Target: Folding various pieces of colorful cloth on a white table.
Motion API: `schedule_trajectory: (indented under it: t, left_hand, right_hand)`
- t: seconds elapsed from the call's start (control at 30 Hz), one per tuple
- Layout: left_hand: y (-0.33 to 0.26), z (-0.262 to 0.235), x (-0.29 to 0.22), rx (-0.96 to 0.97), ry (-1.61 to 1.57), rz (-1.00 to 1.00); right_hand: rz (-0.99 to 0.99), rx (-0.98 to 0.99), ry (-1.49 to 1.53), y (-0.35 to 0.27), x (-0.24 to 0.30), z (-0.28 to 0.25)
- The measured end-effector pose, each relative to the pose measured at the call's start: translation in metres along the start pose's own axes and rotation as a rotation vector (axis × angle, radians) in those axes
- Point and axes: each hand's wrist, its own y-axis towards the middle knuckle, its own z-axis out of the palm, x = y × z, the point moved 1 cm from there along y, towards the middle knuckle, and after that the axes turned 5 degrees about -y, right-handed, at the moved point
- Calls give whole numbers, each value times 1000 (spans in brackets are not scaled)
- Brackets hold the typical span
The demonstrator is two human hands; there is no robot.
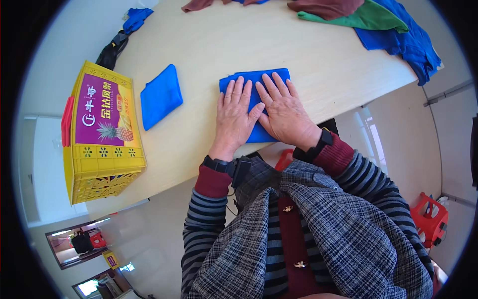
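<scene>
A folded blue cloth (256, 132) lies at the near edge of the table. Both hands press flat on it: my left hand (234, 117) on its left half, my right hand (287, 112) on its right half. The fingers of each are stretched out toward the cloth's far edge, and the two thumbs meet in the middle. Much of the cloth is hidden beneath them. To the left, a second folded blue cloth (162, 97) rests on the table, apart from my hands.
A yellow plastic crate (104, 167) with a purple pineapple panel stands at the table's left edge. Loose blue cloth (393, 45), green cloth (371, 17) and brown cloth (328, 7) are heaped at the far right of the pale wooden table (214, 37). A red stool (428, 219) stands lower right.
</scene>
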Motion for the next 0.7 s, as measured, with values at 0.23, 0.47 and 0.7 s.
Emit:
schedule_trajectory:
  t: [0.23,0.47,0.7]
  left_hand:
    - [-22,-5,2,-108,37,-36]
    - [-121,-42,-33,-396,-348,-101]
    - [-196,-5,-26,-87,-1679,-693]
  right_hand:
    - [-127,23,-57,22,3,-16]
    - [-79,89,28,12,10,1]
    - [-143,85,113,-2,59,3]
